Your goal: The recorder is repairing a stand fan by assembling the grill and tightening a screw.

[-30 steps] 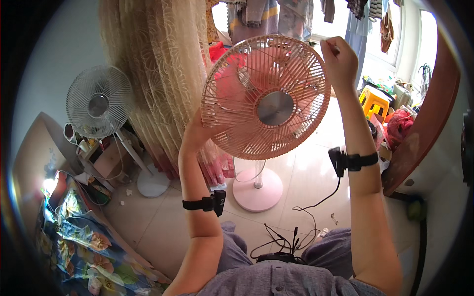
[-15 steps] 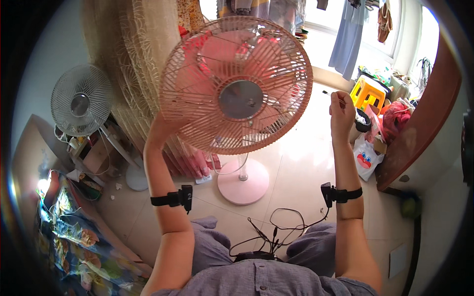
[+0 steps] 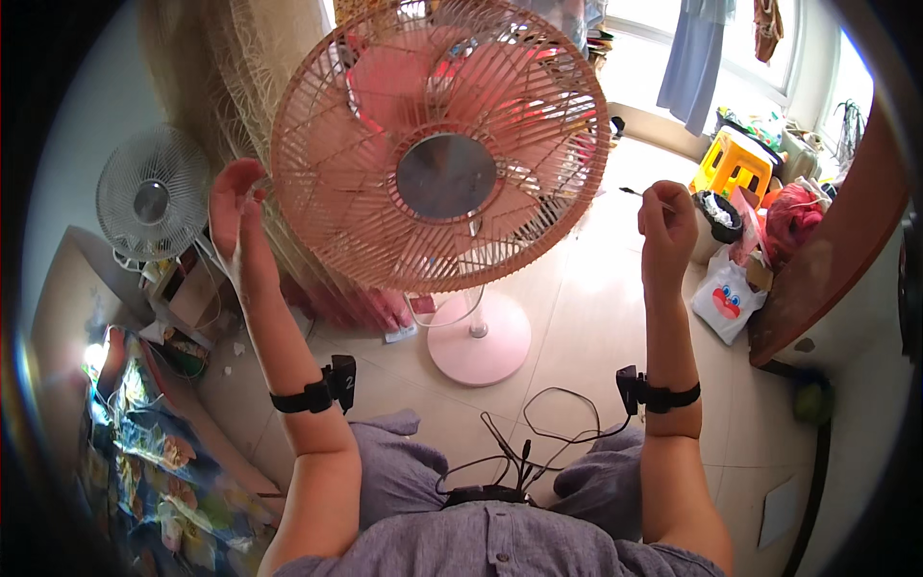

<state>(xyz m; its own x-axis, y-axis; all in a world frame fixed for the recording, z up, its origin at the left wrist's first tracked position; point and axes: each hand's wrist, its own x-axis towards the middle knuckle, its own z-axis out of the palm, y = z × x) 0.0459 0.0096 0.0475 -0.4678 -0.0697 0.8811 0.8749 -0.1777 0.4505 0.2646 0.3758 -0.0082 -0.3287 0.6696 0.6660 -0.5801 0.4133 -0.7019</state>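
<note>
A pink standing fan [image 3: 447, 178] with a round wire guard and a grey centre disc faces me, its round base [image 3: 479, 351] on the floor. My left hand [image 3: 238, 207] is raised just left of the guard, apart from it. Its fingers are loosely bent and apart, holding nothing I can see. To the right of the fan, my right hand [image 3: 667, 216] is closed in a pinch round a thin stick with a dark tip [image 3: 630, 190]. The tip points left toward the guard without touching it. I cannot tell the stick's exact kind.
A white fan [image 3: 151, 197] stands at the left by a beige curtain [image 3: 197, 87]. Along the right lie a yellow stool [image 3: 728, 163], a black bin [image 3: 719, 213] and a white bag [image 3: 728, 298]. Black cables [image 3: 519, 466] hang near my lap; a patterned cloth [image 3: 159, 462] lies left.
My left hand has come away from the fan guard and moved left. The fan looks larger and higher in view. My right hand still pinches the stick.
</note>
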